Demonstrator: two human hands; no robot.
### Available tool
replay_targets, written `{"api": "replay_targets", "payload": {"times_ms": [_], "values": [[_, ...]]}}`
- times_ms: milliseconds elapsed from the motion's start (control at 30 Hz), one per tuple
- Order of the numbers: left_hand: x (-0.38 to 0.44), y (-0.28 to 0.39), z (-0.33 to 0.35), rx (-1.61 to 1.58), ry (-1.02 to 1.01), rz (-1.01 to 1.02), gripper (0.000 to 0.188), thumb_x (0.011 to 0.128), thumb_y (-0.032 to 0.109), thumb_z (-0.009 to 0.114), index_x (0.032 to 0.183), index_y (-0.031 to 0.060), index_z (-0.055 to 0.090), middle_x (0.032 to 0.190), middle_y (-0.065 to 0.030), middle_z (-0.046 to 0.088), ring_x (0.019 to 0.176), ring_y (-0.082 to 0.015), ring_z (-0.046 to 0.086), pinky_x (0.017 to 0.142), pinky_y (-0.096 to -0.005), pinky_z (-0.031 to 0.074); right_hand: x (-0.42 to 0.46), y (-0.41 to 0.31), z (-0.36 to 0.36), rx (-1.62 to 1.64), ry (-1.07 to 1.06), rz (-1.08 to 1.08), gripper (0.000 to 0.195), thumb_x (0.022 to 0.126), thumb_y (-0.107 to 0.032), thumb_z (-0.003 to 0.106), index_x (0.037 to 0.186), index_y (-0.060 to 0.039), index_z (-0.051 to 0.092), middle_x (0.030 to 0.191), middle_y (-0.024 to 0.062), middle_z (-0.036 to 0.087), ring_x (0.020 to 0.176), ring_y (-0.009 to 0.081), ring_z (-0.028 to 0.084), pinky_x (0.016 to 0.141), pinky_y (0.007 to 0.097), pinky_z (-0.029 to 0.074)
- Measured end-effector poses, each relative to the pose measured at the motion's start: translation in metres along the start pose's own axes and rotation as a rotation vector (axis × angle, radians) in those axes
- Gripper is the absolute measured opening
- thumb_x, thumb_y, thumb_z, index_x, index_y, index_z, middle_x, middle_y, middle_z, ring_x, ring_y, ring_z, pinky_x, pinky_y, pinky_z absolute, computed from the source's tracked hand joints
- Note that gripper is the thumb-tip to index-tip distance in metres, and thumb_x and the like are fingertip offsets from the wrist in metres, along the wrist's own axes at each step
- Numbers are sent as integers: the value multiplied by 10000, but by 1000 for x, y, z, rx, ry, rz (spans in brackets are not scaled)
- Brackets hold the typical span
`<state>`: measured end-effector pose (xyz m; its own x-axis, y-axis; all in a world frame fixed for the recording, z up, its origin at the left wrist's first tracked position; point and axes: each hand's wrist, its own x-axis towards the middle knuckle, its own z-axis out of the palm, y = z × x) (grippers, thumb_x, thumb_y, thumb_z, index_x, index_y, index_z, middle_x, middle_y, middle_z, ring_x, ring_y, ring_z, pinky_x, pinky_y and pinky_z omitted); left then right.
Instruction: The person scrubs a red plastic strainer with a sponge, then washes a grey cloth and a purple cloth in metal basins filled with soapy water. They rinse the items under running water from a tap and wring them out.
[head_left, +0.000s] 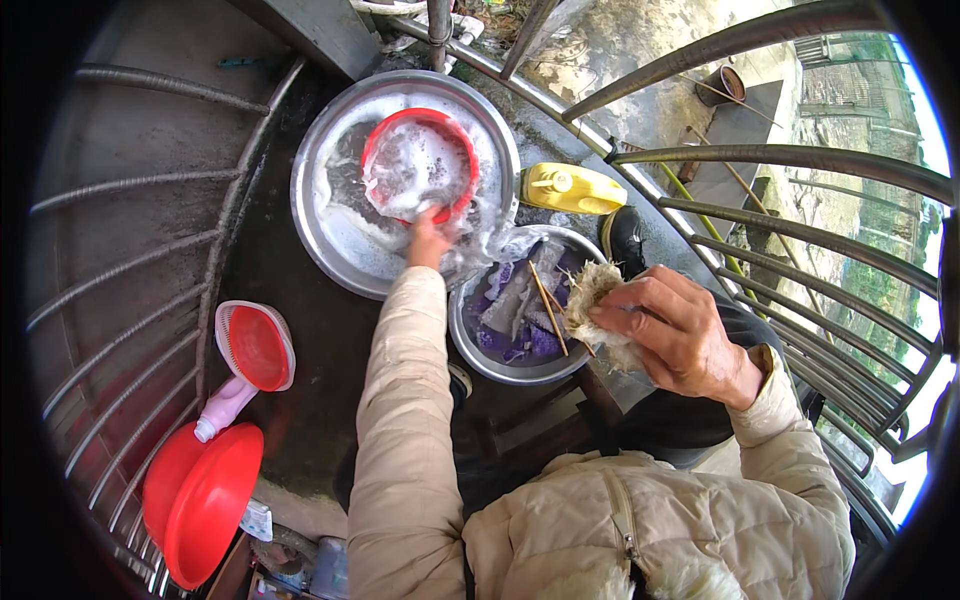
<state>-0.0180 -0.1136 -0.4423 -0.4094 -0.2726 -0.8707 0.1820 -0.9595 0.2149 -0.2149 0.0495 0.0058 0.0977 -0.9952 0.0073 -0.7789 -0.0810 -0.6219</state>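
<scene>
My left hand (429, 238) grips the near rim of a red plastic basin (472, 157), which sits in foamy water inside a large metal basin (306, 196). White suds cover much of the water and the red basin's inside; the fingertips are partly hidden by foam. Raised in my right hand (675, 330) is a frayed, fibrous scrubber, probably loofah (592, 296). It hangs over the right edge of a smaller metal basin (480, 361) holding purple-and-grey cloths (517, 307) in water. Two thin wooden sticks (549, 309) lean across that basin. A splash of water (517, 244) runs between both basins.
A yellow plastic jug (574, 187) lies beside the large basin, near my shoe (624, 238). Metal railings (795, 225) bound the right side. To the left are a white basket (289, 330) with a red bowl (257, 349), a pink bottle (225, 405) and red basins (214, 502).
</scene>
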Motion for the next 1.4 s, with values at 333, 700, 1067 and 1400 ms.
{"api": "replay_targets", "payload": {"times_ms": [333, 700, 1067, 1400], "values": [[-46, 24, -32, 1197, 1060, 857, 797, 662, 190, 704, 1237, -114, 244, 1012, -291, 556, 944, -390, 575, 852, -436, 444, 2, -15, 0, 19, -20, -89, 405, 515, -17, 590, 920, -9, 595, 873, 70, 531, 721, 249, 519, 597, 338, 449], [-127, 54, 41, 2202, 96, 1047, 510, 688, 145, 619, 1152, 23, 447, 1187, -178, 458, 1142, -294, 418, 964, -404, 321, -11, -9, -12, 59, 142, -81, 412, 541, 65, 575, 947, 0, 602, 906, 104, 554, 693, 257, 525, 587, 333, 441], [-59, 49, -9, 2654, 410, 1224, 313, 838, 191, 432, 1089, 99, 594, 1201, -102, 511, 1152, -286, 411, 1019, -475, 222, -25, -3, -10, 30, 71, -28, 411, 513, -20, 600, 924, -1, 594, 870, 80, 530, 718, 252, 524, 605, 345, 449], [-43, 2, 28, 2646, 483, 1158, 191, 840, 196, 453, 924, 160, 621, 836, -42, 609, 910, -242, 574, 764, -427, 401, -23, -3, -7, 49, 42, -31, 388, 543, -38, 606, 929, 5, 597, 877, 80, 532, 717, 248, 526, 607, 341, 453]]}}
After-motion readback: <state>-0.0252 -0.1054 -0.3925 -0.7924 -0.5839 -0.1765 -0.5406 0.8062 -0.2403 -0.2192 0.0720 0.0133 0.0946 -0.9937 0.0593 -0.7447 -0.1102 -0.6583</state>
